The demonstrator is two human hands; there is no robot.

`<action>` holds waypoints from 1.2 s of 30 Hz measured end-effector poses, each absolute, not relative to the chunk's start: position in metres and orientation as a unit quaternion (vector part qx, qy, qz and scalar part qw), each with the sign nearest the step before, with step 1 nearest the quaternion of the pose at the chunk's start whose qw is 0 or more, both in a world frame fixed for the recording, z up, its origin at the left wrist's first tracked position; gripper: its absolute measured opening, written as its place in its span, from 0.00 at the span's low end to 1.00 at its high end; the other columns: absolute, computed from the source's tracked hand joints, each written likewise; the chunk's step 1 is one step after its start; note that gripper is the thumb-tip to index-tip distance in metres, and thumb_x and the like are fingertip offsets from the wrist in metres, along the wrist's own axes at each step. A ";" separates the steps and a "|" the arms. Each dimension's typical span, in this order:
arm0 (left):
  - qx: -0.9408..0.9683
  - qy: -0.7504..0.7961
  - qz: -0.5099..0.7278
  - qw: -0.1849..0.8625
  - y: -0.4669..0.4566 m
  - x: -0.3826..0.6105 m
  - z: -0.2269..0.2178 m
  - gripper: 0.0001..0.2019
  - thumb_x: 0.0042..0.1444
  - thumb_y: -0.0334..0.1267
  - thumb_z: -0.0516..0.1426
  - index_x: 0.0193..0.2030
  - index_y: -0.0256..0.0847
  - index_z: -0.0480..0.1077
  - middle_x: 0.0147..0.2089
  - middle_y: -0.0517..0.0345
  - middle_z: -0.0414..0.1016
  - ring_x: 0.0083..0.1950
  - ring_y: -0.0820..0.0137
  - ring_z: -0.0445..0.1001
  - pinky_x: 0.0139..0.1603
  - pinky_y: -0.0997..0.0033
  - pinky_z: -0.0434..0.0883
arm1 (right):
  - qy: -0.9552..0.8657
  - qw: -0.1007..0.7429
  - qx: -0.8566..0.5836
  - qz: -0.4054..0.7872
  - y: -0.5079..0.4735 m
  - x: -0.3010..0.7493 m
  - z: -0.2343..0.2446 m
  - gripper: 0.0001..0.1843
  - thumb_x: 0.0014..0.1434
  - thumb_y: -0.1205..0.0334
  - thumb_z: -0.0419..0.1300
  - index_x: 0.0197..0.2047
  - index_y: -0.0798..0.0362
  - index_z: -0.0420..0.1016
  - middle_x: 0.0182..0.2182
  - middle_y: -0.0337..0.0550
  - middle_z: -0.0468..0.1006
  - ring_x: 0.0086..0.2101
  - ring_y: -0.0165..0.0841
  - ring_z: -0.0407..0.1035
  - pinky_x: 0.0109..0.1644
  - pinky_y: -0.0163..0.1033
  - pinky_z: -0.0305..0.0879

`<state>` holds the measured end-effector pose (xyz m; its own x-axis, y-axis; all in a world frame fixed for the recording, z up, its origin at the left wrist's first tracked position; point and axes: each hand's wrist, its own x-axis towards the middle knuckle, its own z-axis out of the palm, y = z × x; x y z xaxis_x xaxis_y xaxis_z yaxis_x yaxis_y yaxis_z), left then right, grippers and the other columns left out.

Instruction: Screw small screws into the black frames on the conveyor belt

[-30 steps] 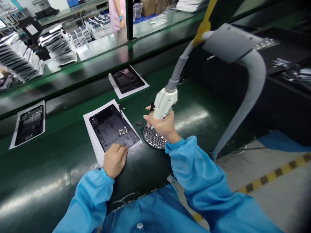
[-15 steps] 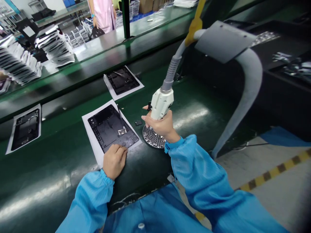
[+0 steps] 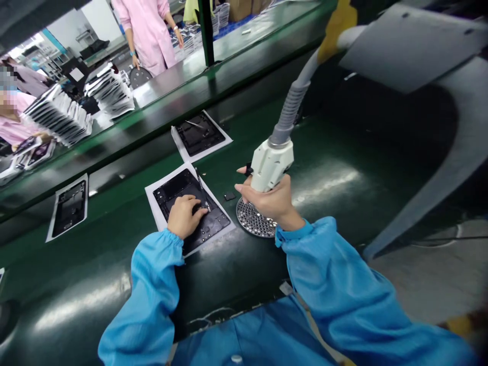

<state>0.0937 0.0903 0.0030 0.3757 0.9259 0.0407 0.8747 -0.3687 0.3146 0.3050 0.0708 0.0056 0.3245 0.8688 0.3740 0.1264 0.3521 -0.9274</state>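
Note:
My left hand [image 3: 185, 216] reaches over a black tablet housing [image 3: 179, 193] that lies on a white sheet [image 3: 151, 199]. Its thumb and index finger are slightly apart, at the edge of a small circuit board [image 3: 208, 208] inside the housing. My right hand [image 3: 272, 201] is wrapped around a white hand-held tool [image 3: 271, 161] that hangs from a grey ribbed hose [image 3: 292, 109]. The tool's lower end is hidden by my fingers, above a round plate full of holes [image 3: 251, 221]. A small black part [image 3: 230, 196] sits between housing and plate.
Two more black housings lie on white sheets, one behind [image 3: 200, 133] and one at left [image 3: 70, 206]. A curved grey bracket [image 3: 438, 168] rises at right. Beyond the green rail [image 3: 160, 101], stacks of white-edged panels [image 3: 109, 91] stand near people in pink.
My left hand has moved from the housing's near edge up over its inside, to the circuit board. The right hand keeps its grip on the tool. The camera view has shifted.

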 end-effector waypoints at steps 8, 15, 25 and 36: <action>0.782 0.568 0.142 0.214 0.076 0.091 0.018 0.05 0.54 0.38 0.62 0.30 0.40 0.76 0.26 0.61 0.75 0.27 0.73 0.70 0.31 0.72 0.67 | -0.516 0.642 -0.497 0.272 0.069 0.307 0.006 0.15 0.45 0.69 0.65 0.15 0.50 0.66 0.14 0.35 0.69 0.19 0.32 0.66 0.35 0.47 0.75; 0.667 0.629 0.212 0.338 0.028 0.074 -0.001 0.10 0.53 0.44 0.60 0.32 0.39 0.77 0.21 0.63 0.72 0.21 0.76 0.65 0.22 0.77 0.61 | -0.515 0.632 -0.513 0.269 0.064 0.305 0.009 0.14 0.46 0.66 0.66 0.17 0.48 0.66 0.14 0.33 0.69 0.19 0.31 0.65 0.37 0.47 0.76; 0.740 0.608 0.138 0.251 0.025 0.090 -0.004 0.04 0.54 0.35 0.61 0.34 0.39 0.77 0.34 0.57 0.74 0.28 0.74 0.68 0.31 0.73 0.65 | -0.518 0.644 -0.496 0.264 0.058 0.302 0.017 0.14 0.47 0.70 0.65 0.18 0.48 0.65 0.15 0.34 0.69 0.25 0.35 0.72 0.46 0.50 0.75; 0.787 0.566 0.086 0.230 0.028 0.081 -0.004 0.04 0.57 0.34 0.60 0.33 0.40 0.76 0.33 0.57 0.75 0.36 0.70 0.72 0.37 0.70 0.68 | -0.526 0.671 -0.454 0.260 0.059 0.305 0.013 0.14 0.44 0.73 0.67 0.19 0.48 0.68 0.14 0.32 0.70 0.20 0.32 0.67 0.41 0.48 0.74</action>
